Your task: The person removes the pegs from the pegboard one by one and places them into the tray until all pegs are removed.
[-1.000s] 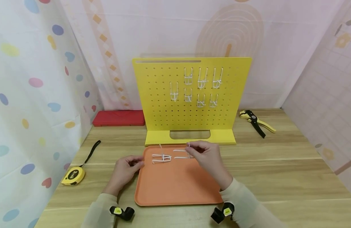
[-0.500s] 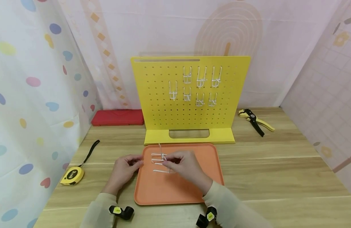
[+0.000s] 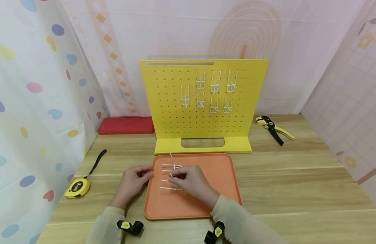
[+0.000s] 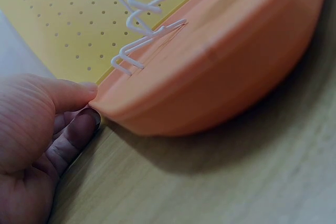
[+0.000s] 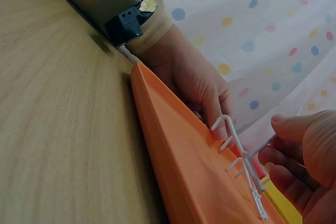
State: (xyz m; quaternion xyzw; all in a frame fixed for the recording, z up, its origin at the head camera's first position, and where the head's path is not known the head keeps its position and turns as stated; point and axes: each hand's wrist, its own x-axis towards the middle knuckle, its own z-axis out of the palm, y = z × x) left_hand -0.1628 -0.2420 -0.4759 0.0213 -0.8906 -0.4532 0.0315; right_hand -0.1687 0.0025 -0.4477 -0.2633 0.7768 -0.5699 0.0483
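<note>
Wire hook [image 3: 167, 188], white and two-pronged, is in the right hand [image 3: 192, 181] in the head view, pinched between thumb and fingers over the left half of the orange tray [image 3: 194, 208]. The pinch is at the hook's far edge, so the body sits just on the near side of the fingertips, partly covered by the hand, with both prongs sticking out toward the person's left. Just beyond it, a second hook [image 3: 177, 166] lies on the tray, prongs the same way, one thin wire poking up. Left hand [image 3: 134, 181] pinches the tray's left rim. Behind the tray there's a yellow pegboard [image 3: 175, 125] with seven white hooks [image 3: 200, 81] on it, plus a red case [image 3: 126, 125] and a tape measure [image 3: 78, 188] off to the left and a wire stripper [image 3: 273, 130] to the right.

Left wrist view: thumb on top of the tray rim, fingers tucked below, pretty clear pinch. The second hook rests on the tray near that corner and the wire hook is up above it, tilted. Can't really tell the right hand's grip from here.

Right wrist view: thumb and fingers close around a thin wire, prongs reaching away toward the left hand, which is at the far rim.
</note>
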